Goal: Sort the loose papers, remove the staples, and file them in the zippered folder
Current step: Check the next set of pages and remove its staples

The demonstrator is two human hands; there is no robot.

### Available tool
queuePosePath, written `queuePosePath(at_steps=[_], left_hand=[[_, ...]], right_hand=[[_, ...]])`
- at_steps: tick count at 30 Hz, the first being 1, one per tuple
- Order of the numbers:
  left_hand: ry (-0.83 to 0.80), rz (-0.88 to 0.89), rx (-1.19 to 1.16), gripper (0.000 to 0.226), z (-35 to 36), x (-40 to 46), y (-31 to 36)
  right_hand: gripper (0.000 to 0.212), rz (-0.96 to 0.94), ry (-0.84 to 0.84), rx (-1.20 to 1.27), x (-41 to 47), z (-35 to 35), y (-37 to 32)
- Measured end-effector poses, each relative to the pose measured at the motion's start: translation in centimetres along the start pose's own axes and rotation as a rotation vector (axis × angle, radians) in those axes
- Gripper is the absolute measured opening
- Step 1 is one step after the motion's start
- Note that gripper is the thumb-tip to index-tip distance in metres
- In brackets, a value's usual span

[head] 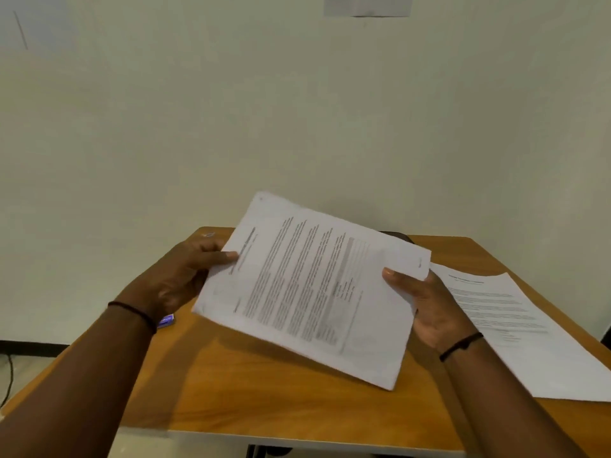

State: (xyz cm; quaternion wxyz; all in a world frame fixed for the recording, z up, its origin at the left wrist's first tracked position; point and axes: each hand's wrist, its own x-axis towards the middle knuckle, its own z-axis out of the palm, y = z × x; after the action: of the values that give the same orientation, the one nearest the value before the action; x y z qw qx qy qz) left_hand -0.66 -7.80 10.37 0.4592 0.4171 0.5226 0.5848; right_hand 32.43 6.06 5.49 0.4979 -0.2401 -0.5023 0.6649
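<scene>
A stack of printed white papers [307, 285] is held tilted above the wooden table [248, 391], its text running sideways. My left hand [178, 276] grips the stack's left edge, thumb on top. On the right edge sits my right hand [426, 309], palm up with the thumb pressed on the page. Another printed sheet [529, 332] lies flat on the table at the right. A dark object [401, 235], partly hidden behind the held papers, shows at the table's far edge. I cannot tell whether it is the folder.
A small blue box [166, 320] lies on the table under my left wrist. The table stands against a pale wall [297, 110]. A cable [8, 375] runs down at the lower left, beside the table's left edge.
</scene>
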Motion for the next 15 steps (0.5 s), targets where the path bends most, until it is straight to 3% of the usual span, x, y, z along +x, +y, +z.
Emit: queuePosePath(at_steps=[3,6,8,11,15], left_hand=[[-0.173,-0.051,0.02,0.053,1.3,0.6,0.3],[-0.115,0.051,0.077,0.068,2.4,1.1,-0.6],[-0.023,0.166,0.147,0.067,2.9,1.1,-0.7],[0.074,0.321,0.099,0.046,3.5,1.2,-0.9],[0.151,0.356,0.027,0.038,4.2,0.9,-3.9]], right_hand=[[0.082,-0.009,-0.057,-0.095,0.4,0.4,-0.6],[0.099,-0.046,-0.016,-0.095,0.8,0.6,-1.1],[0.08,-0.095,0.011,-0.128,0.6,1.0,-2.3],[0.048,-0.226,0.031,-0.225,0.6,2.0,-4.2],[0.045,-0.255,0.091,-0.324,0.1,2.6,-1.9]])
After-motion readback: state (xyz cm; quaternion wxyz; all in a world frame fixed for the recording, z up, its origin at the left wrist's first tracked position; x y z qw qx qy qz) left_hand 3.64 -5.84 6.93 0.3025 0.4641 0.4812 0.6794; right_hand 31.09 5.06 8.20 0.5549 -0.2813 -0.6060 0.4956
